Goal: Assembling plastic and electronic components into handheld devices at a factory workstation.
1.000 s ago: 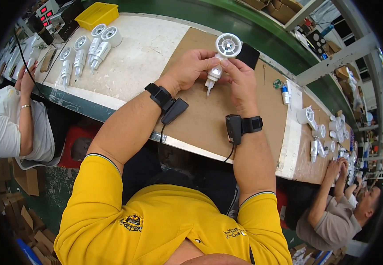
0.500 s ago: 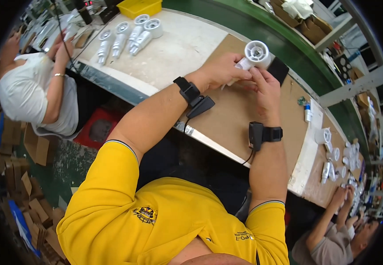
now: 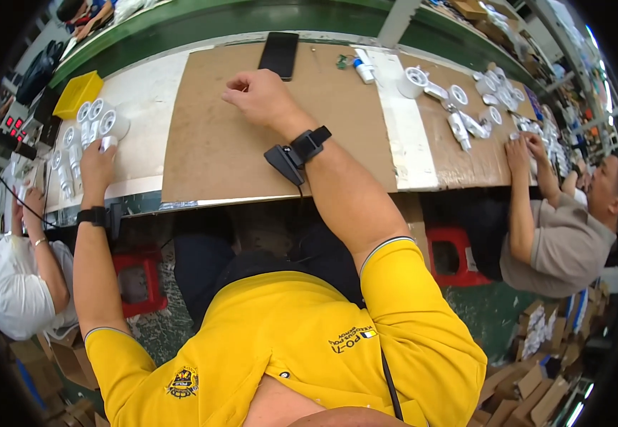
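Observation:
My left hand (image 3: pixel 97 169) is at the left of the bench, its fingers closed round the handle of a white plastic device with a round, spoked head (image 3: pixel 114 123). Several similar white devices (image 3: pixel 72 146) lie in a row beside it, heads pointing away from me. Above the brown cardboard sheet (image 3: pixel 209 142), my right hand (image 3: pixel 260 101) has its fingers curled in, and nothing shows in them. Just beyond it lies a black phone (image 3: pixel 279 55).
A yellow bin (image 3: pixel 78 94) stands at the far left. A blue-and-white cylinder (image 3: pixel 363 71) and a small green piece (image 3: pixel 342 62) lie beyond the sheet. More white devices (image 3: pixel 457 97) lie at right. Co-workers (image 3: pixel 562 235) sit on both sides.
Both hands were together on the white device over the cardboard. The left has carried it left to the row; the right has let go. My view has turned leftward.

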`<state>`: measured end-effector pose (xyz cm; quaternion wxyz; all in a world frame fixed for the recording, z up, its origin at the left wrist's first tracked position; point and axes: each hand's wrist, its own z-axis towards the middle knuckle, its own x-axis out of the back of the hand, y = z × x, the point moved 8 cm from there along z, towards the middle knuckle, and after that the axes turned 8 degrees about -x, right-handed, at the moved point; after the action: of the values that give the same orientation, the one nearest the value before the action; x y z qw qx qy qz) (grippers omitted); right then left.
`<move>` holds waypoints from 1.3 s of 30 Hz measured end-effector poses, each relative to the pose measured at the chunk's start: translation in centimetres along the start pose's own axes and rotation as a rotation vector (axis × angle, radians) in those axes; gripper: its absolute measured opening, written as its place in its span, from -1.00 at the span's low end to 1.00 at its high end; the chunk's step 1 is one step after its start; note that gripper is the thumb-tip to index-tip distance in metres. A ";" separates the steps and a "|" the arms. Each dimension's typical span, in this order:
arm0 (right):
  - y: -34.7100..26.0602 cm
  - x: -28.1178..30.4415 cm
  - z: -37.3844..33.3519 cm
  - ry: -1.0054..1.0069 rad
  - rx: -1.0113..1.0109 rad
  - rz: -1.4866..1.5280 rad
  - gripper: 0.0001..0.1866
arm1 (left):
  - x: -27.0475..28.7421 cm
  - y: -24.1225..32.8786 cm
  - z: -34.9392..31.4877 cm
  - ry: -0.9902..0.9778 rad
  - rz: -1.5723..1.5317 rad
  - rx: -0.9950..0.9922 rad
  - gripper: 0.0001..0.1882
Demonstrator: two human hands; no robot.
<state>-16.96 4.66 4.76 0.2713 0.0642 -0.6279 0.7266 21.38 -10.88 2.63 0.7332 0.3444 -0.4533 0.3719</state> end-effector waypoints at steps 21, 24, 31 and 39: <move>8.0 28.0 -8.6 0.804 -0.245 -0.951 -0.60 | -1.6 37.2 -12.5 -0.407 -0.117 -0.869 -0.08; 7.8 30.9 -11.5 0.927 -0.194 -0.920 -0.58 | -2.0 37.2 -12.4 -0.443 -0.093 -0.843 -0.08; 12.5 38.3 -18.5 0.856 -0.413 -0.901 -0.54 | -2.7 37.3 -12.2 -0.456 -0.060 -0.797 -0.16; 14.3 39.7 -17.7 0.769 -0.347 -0.747 -0.58 | -3.1 36.7 -11.7 -0.353 -0.125 -0.761 -0.21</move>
<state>-52.96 32.96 5.83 0.7260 -0.0328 -0.5289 0.4384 -6.29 16.03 1.81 0.7403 0.1346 -0.6552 0.0679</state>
